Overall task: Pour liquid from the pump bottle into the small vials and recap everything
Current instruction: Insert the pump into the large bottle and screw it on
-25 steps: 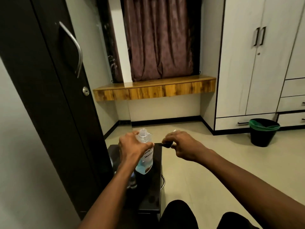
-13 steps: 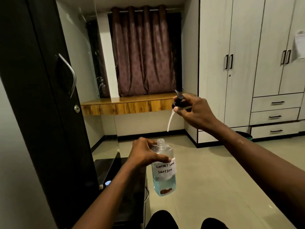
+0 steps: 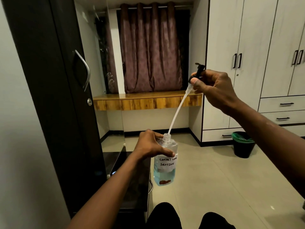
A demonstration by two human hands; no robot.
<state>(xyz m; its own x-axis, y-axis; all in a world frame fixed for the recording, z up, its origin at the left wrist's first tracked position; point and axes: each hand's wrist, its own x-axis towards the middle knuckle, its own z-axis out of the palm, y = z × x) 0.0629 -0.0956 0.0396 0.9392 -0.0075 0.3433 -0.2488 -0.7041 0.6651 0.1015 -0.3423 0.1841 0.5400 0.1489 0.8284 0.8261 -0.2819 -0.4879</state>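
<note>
- Maroon curtain (image 3: 151, 55) and pale wardrobes (image 3: 264, 47) close off the far side of the room, and a black bin (image 3: 243, 144) stands on the tiled floor (image 3: 206, 187).
- Left hand (image 3: 151, 146) grips the pump bottle (image 3: 165, 164) at its shoulder, fingers and thumb wrapped round it. The bottle is upright in the air just beside the dark bench (image 3: 140, 187).
- Right hand (image 3: 212, 86), raised, pinches the black pump head (image 3: 198, 71) at its collar, fingers clamped on it. The white dip tube (image 3: 177, 111) curves down, its tip at the bottle's open mouth.
- Blue liquid fills only the lower part, so the bottle is probably light. The clear plastic walls may give under a squeeze, and a tilt could spill. The shoulder seems the safest hold.
- Thin and bendy, the tube is likely wet, so it is best carried by the collar.
- Vials: I cannot make them out.
</note>
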